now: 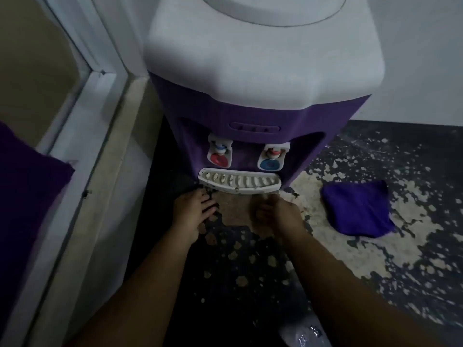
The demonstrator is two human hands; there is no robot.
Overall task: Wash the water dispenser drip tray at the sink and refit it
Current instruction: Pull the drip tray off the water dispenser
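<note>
A purple and white water dispenser (250, 78) stands on the floor ahead of me. Its white slotted drip tray (239, 182) sits in its slot under the two taps, one red (219, 159) and one blue (270, 163). My left hand (193, 214) is just below the tray's left end, fingers spread, fingertips near the tray's corner. My right hand (278, 216) is below the tray's right end with fingers curled. Neither hand holds the tray; whether the fingertips touch its front edge I cannot tell.
A purple cloth (358, 209) lies on the worn, patchy floor to the right of the dispenser. A white door frame (100, 136) runs along the left. A dark purple fabric (27, 184) shows at the far left edge.
</note>
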